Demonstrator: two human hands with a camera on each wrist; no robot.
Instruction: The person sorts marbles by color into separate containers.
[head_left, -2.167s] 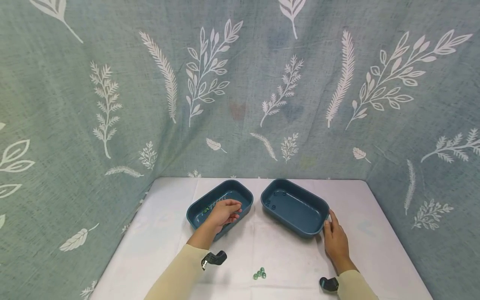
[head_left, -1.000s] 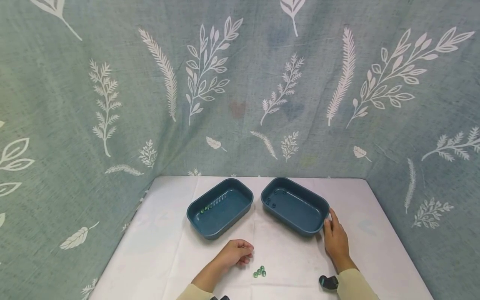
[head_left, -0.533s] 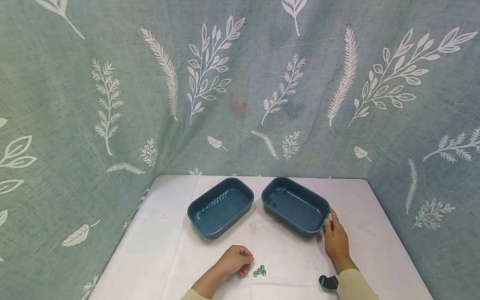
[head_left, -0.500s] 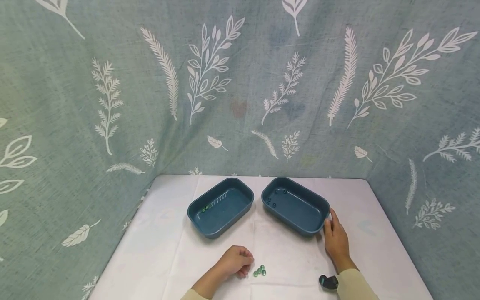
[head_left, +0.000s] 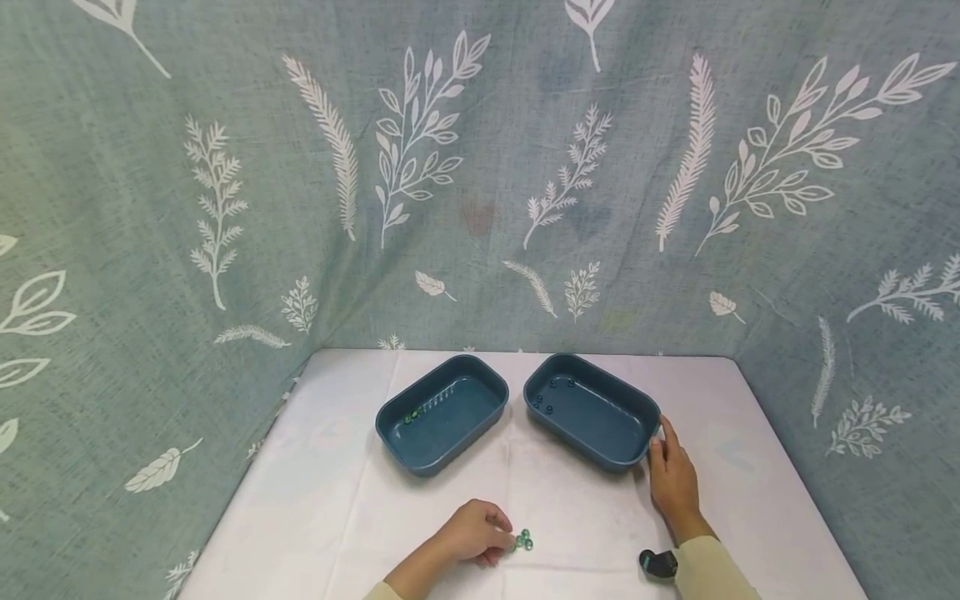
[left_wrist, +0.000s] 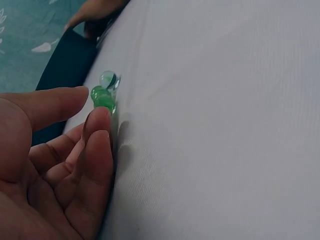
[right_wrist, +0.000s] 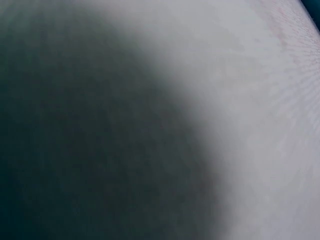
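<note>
My left hand (head_left: 476,532) reaches low over the white cloth, its fingertips at a small cluster of green glass marbles (head_left: 528,545). In the left wrist view, thumb and fingers stand apart, with a green marble (left_wrist: 103,98) just beyond the fingertips and a clearer marble (left_wrist: 107,79) behind. The fingers partly hide the cluster in the head view. My right hand (head_left: 672,479) rests against the near right end of the right blue tray (head_left: 600,421), fingers extended along its side. Dark-looking marbles (head_left: 549,409) lie in that tray's left end.
The left blue tray (head_left: 457,417) stands angled beside the right one, with several green marbles (head_left: 414,413) along its left side. A leaf-patterned curtain (head_left: 480,208) closes off the table's back and sides. The right wrist view is mostly dark blur.
My left hand has come back from over the left tray to the marbles on the cloth, and its thumb and fingers have spread. The right hand has stayed at the right tray.
</note>
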